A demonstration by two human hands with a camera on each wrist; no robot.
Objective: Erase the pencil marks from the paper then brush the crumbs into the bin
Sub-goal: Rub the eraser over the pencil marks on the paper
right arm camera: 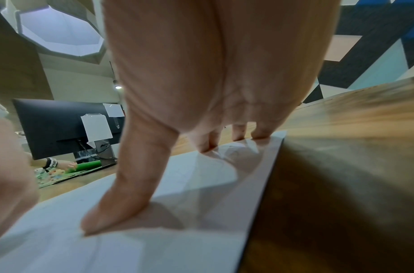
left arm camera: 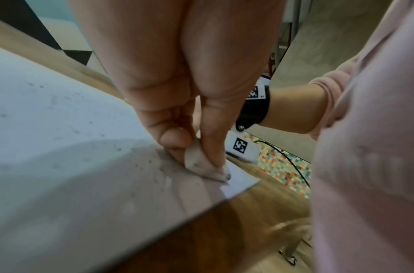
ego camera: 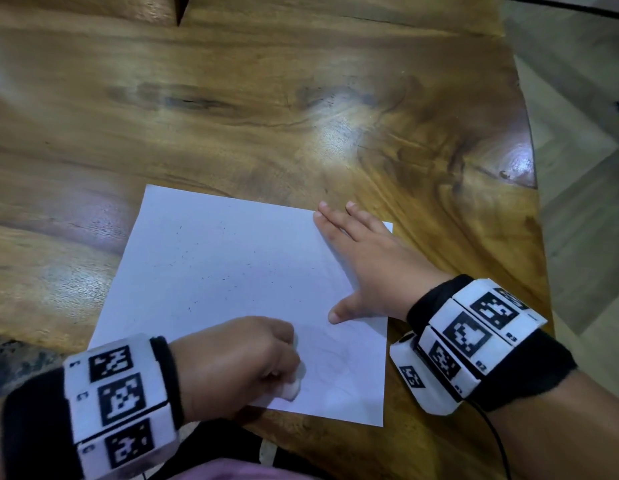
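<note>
A white sheet of paper [ego camera: 232, 278] lies on the wooden table [ego camera: 266, 116], speckled with small dark eraser crumbs [ego camera: 194, 252]. My left hand [ego camera: 239, 362] pinches a white eraser [ego camera: 294, 388] and presses it onto the paper's near part, where faint pencil marks [ego camera: 335, 362] remain. The left wrist view shows the smudged eraser [left arm camera: 201, 164] between thumb and fingers, crumbs [left arm camera: 154, 166] beside it. My right hand [ego camera: 363, 268] lies flat with straight fingers on the sheet's right edge, thumb [right arm camera: 122, 203] spread on the paper [right arm camera: 178, 230].
The table's right edge [ego camera: 533, 174] curves close to my right wrist, with floor beyond. A cable [ego camera: 498, 441] trails from the right wrist band. In the right wrist view a monitor [right arm camera: 51, 127] and another person's hand [right arm camera: 65, 165] sit far across the table. No bin is in view.
</note>
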